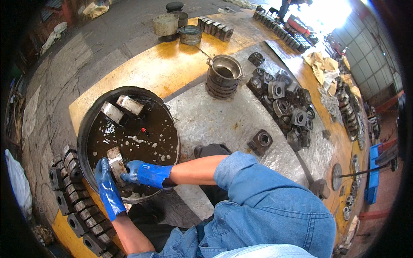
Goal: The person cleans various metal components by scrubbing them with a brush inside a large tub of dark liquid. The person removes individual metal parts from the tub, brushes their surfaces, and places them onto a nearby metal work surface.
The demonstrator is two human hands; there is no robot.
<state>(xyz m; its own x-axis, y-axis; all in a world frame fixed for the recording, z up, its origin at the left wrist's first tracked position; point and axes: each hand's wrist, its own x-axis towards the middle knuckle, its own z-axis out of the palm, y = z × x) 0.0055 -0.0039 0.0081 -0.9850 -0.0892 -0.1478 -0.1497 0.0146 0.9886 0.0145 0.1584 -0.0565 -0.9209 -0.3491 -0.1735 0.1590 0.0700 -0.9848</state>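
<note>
A wide round black tub (81, 142) of murky brown liquid is in front of me. At its near side, a wet, pale-faced metal block (115, 161) is held between my gloved hands, its lower end at the liquid. My left hand (104, 178), in a blue rubber glove, lies along the block's left side with fingers pointing away from me. From the right, my right hand (137, 172), gloved alike, grips the block's lower part; some fingertips are hidden. Two similar blocks (130, 105) stick out of the liquid at the far side. Foam patches and a small red object (145, 131) float there.
Dark metal blocks with round holes (77, 223) line up left of the tub. Right of it stand a metal pot on a round base (224, 69), a lone holed part (261, 142) and a heap of parts (282, 103). Buckets (190, 34) and a bent-over person (284, 8) are farther off.
</note>
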